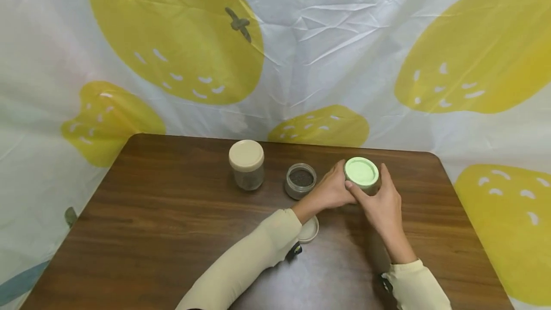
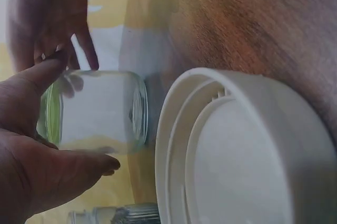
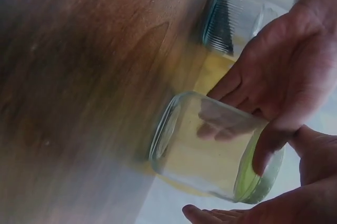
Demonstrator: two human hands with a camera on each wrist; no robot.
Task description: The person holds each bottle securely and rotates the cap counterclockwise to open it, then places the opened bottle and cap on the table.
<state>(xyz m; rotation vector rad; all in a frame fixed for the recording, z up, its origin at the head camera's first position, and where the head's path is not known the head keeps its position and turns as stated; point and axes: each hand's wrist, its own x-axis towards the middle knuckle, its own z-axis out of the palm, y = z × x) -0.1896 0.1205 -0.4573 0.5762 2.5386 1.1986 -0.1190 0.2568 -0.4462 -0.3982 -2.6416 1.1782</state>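
Note:
Both of my hands are around a clear glass jar (image 3: 205, 145) with a light green lid (image 1: 361, 171), at the right of the table. My left hand (image 1: 336, 188) holds it from the left side. From the right, my right hand (image 1: 384, 207) grips it near the lid, thumb at the front and fingers at the far side. Through the glass, fingers show behind the jar, and no contents are visible. The jar is upright, its base close over the tabletop.
An uncovered glass jar (image 1: 292, 191) with dark contents stands left of my left hand. Farther left is a taller jar (image 1: 248, 179) with a cream lid (image 1: 246, 155). A loose cream lid (image 1: 308, 230) lies beside my left sleeve on the wooden table (image 1: 172, 214). A patterned cloth (image 1: 318, 75) hangs behind.

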